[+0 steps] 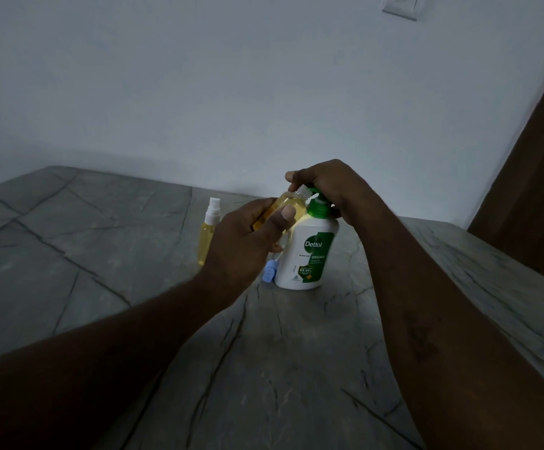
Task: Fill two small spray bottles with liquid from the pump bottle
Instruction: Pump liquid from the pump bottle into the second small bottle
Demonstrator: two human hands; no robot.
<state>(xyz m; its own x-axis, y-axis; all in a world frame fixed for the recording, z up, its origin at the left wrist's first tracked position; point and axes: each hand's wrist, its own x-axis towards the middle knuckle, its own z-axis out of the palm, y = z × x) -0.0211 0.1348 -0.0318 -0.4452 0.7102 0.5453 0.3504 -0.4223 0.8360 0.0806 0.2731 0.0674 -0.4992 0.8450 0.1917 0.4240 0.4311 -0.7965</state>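
A white pump bottle [308, 254] with a green pump and label stands on the grey stone table [134, 254]. My right hand [329, 186] lies over its pump head, fingers curled on it. My left hand [248, 241] grips a small clear spray bottle [291, 204] with yellow liquid, tilted, its open threaded neck held up at the pump's spout. A second small spray bottle [208, 232], yellow liquid inside and a white sprayer on top, stands upright left of my left hand. A blue sprayer cap [269, 273] lies at the pump bottle's foot.
A white wall rises behind the table, with a light switch plate [400, 6] high up. A brown wooden panel [540, 173] stands at the right. The table's right edge runs diagonally under my right forearm.
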